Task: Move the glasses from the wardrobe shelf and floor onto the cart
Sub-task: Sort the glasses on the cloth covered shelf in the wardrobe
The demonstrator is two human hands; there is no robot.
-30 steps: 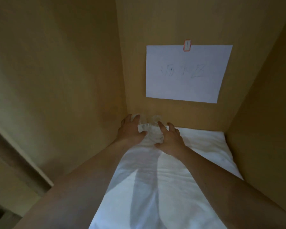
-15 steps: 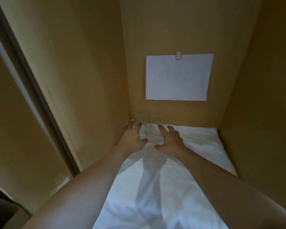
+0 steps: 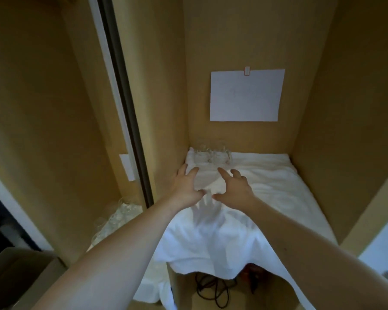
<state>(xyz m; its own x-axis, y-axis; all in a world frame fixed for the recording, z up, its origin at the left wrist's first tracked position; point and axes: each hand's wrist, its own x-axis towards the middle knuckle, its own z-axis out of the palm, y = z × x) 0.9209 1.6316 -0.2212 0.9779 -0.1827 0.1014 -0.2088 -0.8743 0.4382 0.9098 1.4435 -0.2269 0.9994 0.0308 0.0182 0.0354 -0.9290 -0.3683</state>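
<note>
**Both hands on the shelf cloth, glasses at the back corner**

A white cloth (image 3: 267,186) covers the wardrobe shelf (image 3: 320,220) and hangs over its front edge. It serves as the landmark here. At the cloth's far left corner, against the back wall, stands a small cluster of clear glasses (image 3: 212,154); they are blurred and see-through, so their number cannot be told.

The left hand (image 3: 185,186) lies on the cloth near its left edge, just in front of the glasses, fingers stretched forward and spread. The right hand (image 3: 232,186) lies beside it, further toward the cloth's middle, fingers likewise extended and a little bent. Each grip is apart and holds no glass; the fingertips stop short of the glasses. Between the two thumbs the cloth is bunched into a small ridge, though whether the thumbs pinch it cannot be told.

Above the cloth, on the back wall, hangs a white sheet of paper (image 3: 246,95). Left of the cloth, beyond the wardrobe's side panel and a dark sliding-door rail (image 3: 126,104), more clear glasses (image 3: 117,220) sit lower down in the neighbouring compartment. Below the cloth's hanging front edge lies a black cable (image 3: 213,291).
</note>
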